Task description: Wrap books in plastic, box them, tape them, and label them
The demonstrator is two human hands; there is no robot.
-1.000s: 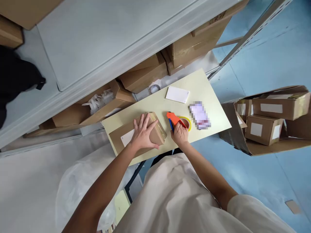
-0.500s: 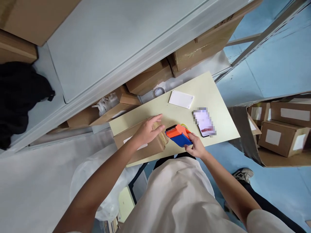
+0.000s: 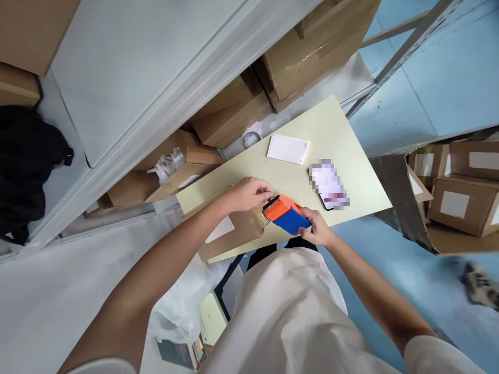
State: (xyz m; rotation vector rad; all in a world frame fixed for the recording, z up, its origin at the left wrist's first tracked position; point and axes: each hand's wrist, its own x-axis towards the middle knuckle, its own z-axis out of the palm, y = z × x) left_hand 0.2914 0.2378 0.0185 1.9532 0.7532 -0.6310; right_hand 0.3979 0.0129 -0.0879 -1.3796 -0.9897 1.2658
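My right hand (image 3: 316, 227) is wrapped round the back of an orange and blue tape dispenser (image 3: 288, 214), whose dark front edge points left. Just past that edge, my left hand (image 3: 251, 193) is closed in a pinch. What its fingertips hold is too small to make out. Beneath my left forearm and hand lies a brown cardboard box (image 3: 241, 235) with a white label (image 3: 220, 229). Part of the box is hidden by my arm, and shiny tape shows at its right end.
The cream table (image 3: 339, 135) also carries a white card-like item (image 3: 288, 149) and a phone (image 3: 328, 184). Cardboard boxes (image 3: 312, 57) and a tape roll (image 3: 251, 138) sit on the shelf behind. An open carton (image 3: 405, 208) of boxes stands right; a shoe (image 3: 481, 285) shows beyond.
My left hand has gone from open and spread to a pinch by the dispenser's front. The dispenser stays in my right hand. The other person's foot has moved right.
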